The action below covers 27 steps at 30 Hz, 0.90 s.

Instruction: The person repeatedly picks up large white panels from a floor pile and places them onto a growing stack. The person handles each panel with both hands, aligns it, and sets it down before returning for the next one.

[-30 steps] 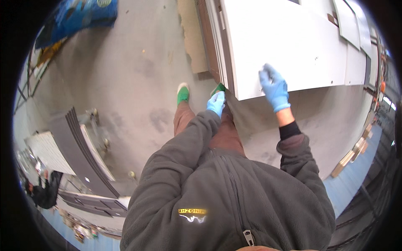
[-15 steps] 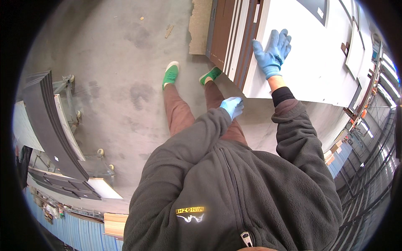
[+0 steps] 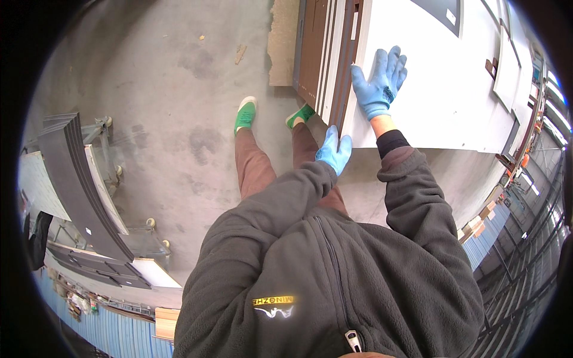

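Observation:
My right hand (image 3: 380, 88), in a blue glove, lies flat with spread fingers on the white top panel (image 3: 433, 98) of a tall stack, close to its left edge. At the stack's near corner is my left hand (image 3: 335, 154), also gloved in blue. Its fingers point up at the corner with the thumb held apart, and it seems to touch the edge there. Down the stack's left side show the edges of brown panels (image 3: 313, 56) and white strips (image 3: 330, 65). A dark grey piece (image 3: 439, 13) with a small label rests on the white panel's far part.
At left, curved dark grey panels (image 3: 77, 179) stand on a wheeled metal rack (image 3: 101, 134). A torn-edged brown board (image 3: 282, 45) sticks out beside the stack. Concrete floor (image 3: 191, 89) with small scraps lies between. Boards (image 3: 167, 322) are piled at the lower left.
My left hand has risen from in front of my thigh to the stack's near corner, its fingers opening out. My right hand has slid slightly left on the white panel.

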{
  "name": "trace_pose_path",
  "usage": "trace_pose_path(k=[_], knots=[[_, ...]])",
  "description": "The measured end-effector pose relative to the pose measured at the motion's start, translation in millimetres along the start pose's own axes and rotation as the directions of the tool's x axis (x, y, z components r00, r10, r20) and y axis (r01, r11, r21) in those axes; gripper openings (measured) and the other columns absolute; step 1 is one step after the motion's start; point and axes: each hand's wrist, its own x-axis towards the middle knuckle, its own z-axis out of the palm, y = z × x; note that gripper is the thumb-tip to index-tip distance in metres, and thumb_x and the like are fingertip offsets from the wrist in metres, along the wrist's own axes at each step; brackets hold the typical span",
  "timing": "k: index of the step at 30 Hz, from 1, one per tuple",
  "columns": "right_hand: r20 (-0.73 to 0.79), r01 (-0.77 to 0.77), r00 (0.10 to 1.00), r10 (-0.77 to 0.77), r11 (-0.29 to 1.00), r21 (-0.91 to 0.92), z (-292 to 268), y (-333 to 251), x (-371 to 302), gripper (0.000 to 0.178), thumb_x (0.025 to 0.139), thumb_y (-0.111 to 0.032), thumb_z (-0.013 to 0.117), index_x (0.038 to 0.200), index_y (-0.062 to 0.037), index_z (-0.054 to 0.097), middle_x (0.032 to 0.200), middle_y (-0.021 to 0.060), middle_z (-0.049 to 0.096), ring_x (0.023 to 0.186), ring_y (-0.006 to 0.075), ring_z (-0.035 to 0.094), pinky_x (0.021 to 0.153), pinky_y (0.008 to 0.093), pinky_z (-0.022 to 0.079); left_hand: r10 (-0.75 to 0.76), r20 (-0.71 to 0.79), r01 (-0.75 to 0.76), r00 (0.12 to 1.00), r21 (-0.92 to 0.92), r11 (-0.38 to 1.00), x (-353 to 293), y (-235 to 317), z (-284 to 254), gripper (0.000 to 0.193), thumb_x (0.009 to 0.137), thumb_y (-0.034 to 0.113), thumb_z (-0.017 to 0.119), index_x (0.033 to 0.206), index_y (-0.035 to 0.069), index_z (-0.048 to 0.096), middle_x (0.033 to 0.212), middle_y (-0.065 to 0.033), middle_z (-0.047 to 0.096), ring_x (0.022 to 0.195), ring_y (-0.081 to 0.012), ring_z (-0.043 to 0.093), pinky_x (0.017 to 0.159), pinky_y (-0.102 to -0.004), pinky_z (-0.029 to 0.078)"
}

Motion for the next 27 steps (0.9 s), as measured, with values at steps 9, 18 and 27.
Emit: trace_pose_path(k=[9, 18, 27], knots=[[-0.007, -0.011, 1.000, 0.011, 1.000, 0.012, -1.0, -0.7, -0.1, 0.075, 0.079, -0.052, 0.069, 0.136, -0.0052, 0.056, 0.159, 0.0298, 0.034, 0.150, 0.0510, 0.023, 0.120, 0.0633, 0.015, 0.069, 0.055, -0.078, 0.996, 0.172, 0.982, -6.0, -6.2, 4.3, 0.093, 0.095, 0.047, 0.060, 0.154, -0.013, 0.021, 0.160, -0.0349, 0.025, 0.151, -0.0455, 0.025, 0.123, -0.0427, 0.025], [0.121, -0.116, 0.985, 0.120, 0.993, -0.037, -1.7, 12.0, -1.1, 0.091, 0.083, -0.064, 0.063, 0.152, -0.0075, 0.046, 0.167, 0.0260, 0.018, 0.154, 0.0494, 0.013, 0.124, 0.0609, 0.007, 0.339, -0.243, -0.266, 0.909, 0.286, 0.921, 25.3, 31.6, 20.3, 0.082, 0.090, 0.039, 0.069, 0.151, -0.005, 0.036, 0.151, -0.0309, 0.042, 0.141, -0.0439, 0.041, 0.118, -0.0448, 0.033], [-0.011, -0.237, 0.963, 0.268, 0.869, 0.435, -103.0, 121.9, -81.7, 0.070, 0.087, -0.049, 0.064, 0.136, 0.0007, 0.055, 0.149, 0.0271, 0.047, 0.140, 0.0457, 0.042, 0.117, 0.0521, 0.034, 0.387, 0.030, -0.387, 0.922, 0.156, 0.909, 91.2, 32.8, 22.8, 0.055, 0.098, 0.004, 0.056, 0.150, -0.002, 0.040, 0.145, -0.0147, 0.050, 0.130, -0.0239, 0.051, 0.112, -0.0348, 0.039]])
